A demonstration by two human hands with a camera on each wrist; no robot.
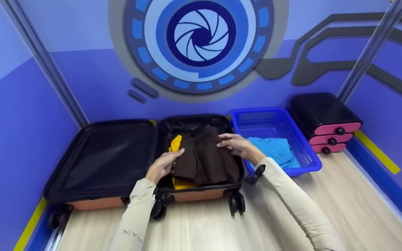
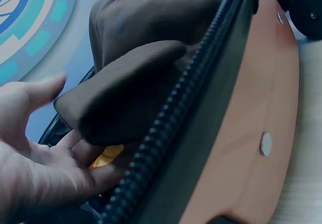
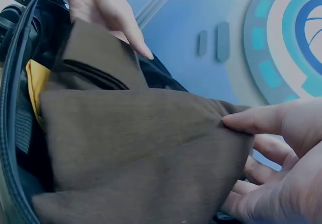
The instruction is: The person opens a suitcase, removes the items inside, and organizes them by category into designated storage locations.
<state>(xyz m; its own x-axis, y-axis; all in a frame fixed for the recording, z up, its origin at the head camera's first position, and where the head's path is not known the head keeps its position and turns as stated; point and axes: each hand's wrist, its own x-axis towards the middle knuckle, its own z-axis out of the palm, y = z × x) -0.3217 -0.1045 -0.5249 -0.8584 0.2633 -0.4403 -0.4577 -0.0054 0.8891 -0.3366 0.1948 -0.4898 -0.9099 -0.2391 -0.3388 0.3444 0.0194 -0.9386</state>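
Note:
A folded dark brown garment [image 1: 218, 162] lies in the right half of an open orange suitcase [image 1: 199, 196], over a yellow cloth [image 1: 176, 143] that shows at its left side and front. With thumb on top and fingers beneath, my right hand [image 1: 239, 144] pinches the garment's right edge; the right wrist view shows the brown fabric [image 3: 126, 138] creased at the thumb tip. My left hand [image 1: 164, 164] is at the garment's left side. In the left wrist view its thumb stands apart from the folded edge, while its fingers [image 2: 75, 153] reach under the fold, partly hidden.
The suitcase's other half, with a black lining [image 1: 113, 160], lies flat on the left. Right of the suitcase stands a blue plastic basket [image 1: 305, 153] holding a light blue cloth [image 1: 274, 151]. A black and pink drawer box [image 1: 326, 118] is beyond it, against the wall.

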